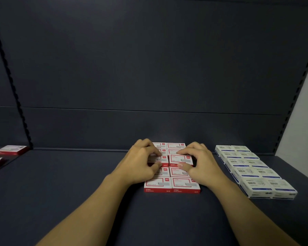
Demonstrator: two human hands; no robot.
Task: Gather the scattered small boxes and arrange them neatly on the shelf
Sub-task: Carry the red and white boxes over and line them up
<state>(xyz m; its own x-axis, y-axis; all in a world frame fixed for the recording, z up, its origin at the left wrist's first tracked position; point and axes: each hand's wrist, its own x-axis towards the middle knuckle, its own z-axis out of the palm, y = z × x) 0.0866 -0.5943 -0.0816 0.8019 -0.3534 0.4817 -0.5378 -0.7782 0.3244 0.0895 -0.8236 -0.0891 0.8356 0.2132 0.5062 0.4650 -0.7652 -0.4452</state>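
Red boxes (pixel 172 183) in two columns at the middle of the shelf (pixel 78 192), close to the back wall (pixel 149 68) — rows tight and square at the front edge. One box in each column sitting higher, as a second layer: left box (pixel 157 159) pinched by the left hand (pixel 140 162), thumb at its near side and fingers curled over the far side; right box (pixel 180 159) pinched the same way by the right hand (pixel 199 166). Probably near the end for this block, only these two still to press into line. Left to do, by the look: two more red boxes (pixel 12 150) lying loose far to the left, beyond the upright (pixel 11 77), well apart from the block. To the right, white boxes (pixel 252 171) already in a neat double row — near but not touching. Nothing between the loose boxes and the block except that upright.
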